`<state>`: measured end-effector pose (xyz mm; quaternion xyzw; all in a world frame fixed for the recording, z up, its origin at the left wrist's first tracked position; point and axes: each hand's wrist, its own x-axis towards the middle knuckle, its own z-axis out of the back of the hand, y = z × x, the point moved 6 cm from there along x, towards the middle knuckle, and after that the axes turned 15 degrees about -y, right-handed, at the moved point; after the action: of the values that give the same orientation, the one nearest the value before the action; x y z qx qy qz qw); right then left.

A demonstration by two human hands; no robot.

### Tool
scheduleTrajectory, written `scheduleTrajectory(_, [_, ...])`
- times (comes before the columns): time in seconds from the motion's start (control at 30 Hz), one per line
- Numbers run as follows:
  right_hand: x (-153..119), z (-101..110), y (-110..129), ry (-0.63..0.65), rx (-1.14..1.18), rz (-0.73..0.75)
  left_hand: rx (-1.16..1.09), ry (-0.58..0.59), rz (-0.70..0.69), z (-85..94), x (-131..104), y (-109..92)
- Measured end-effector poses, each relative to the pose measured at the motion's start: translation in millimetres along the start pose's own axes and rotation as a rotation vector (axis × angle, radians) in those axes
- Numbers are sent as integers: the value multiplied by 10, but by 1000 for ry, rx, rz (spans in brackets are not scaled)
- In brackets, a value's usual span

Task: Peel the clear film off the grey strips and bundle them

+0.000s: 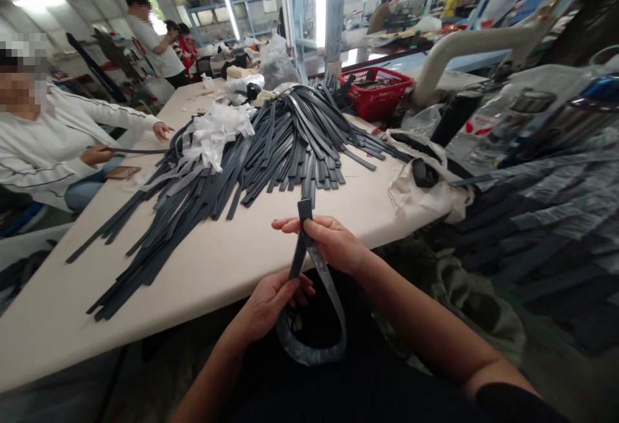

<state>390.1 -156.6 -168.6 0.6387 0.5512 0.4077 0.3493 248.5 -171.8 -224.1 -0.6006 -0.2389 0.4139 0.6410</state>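
Observation:
A dark strap point(299, 252) is bent into a hanging loop in front of me, its lower part looking wrapped in clear plastic. My right hand point(329, 236) pinches it near its upper end, just over the table's front edge. Lower and to the left, my left hand point(275, 297) grips the strap's dark side between thumb and fingers. Beyond my hands, a large heap of dark straps point(290, 146) fans out over the pale table point(207, 268). Crumpled white plastic point(220, 129) lies on the heap's left part.
At the left, a person in a white jacket point(48, 139) holds a strap near a phone point(123, 172). A red basket point(377, 97) stands behind the heap. A cloth bag point(425, 197) lies at the table's right edge, with plastic-wrapped straps point(546, 223) beyond.

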Motion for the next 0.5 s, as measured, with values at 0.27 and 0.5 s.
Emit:
scheduleTrajectory(0.27, [-63,-29,10,-15,-261,163,-203,-191,-192,-43,219,-251])
scheduleTrajectory(0.5, [-40,291,82,-294,-99,222,94,-103,-79,-345,160,-88])
